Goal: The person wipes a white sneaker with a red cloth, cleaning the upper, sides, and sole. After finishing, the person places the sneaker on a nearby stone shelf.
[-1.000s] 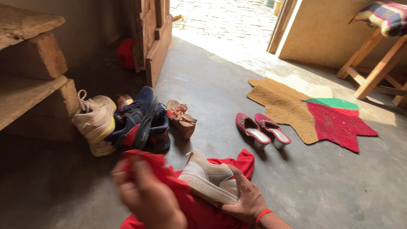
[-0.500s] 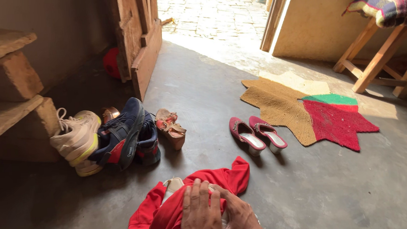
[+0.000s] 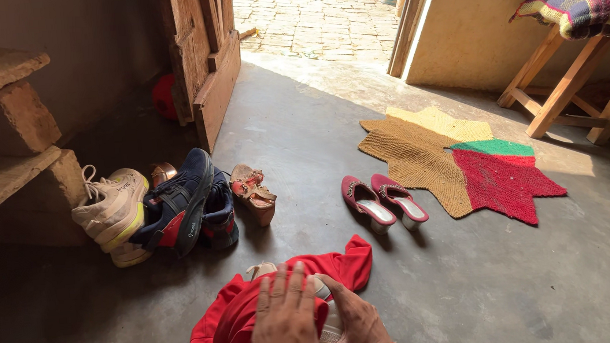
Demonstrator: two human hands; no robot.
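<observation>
Low in the head view, the left hand lies flat with fingers spread, pressing the red cloth onto a pale shoe on the concrete floor. The right hand cups the shoe's side, curled around it with the thumb over the top. Wiping well probably calls for that steady brace while cloth-covered fingers work firmly over all the upper.

Heeled shoes between sneakers and mat
</observation>
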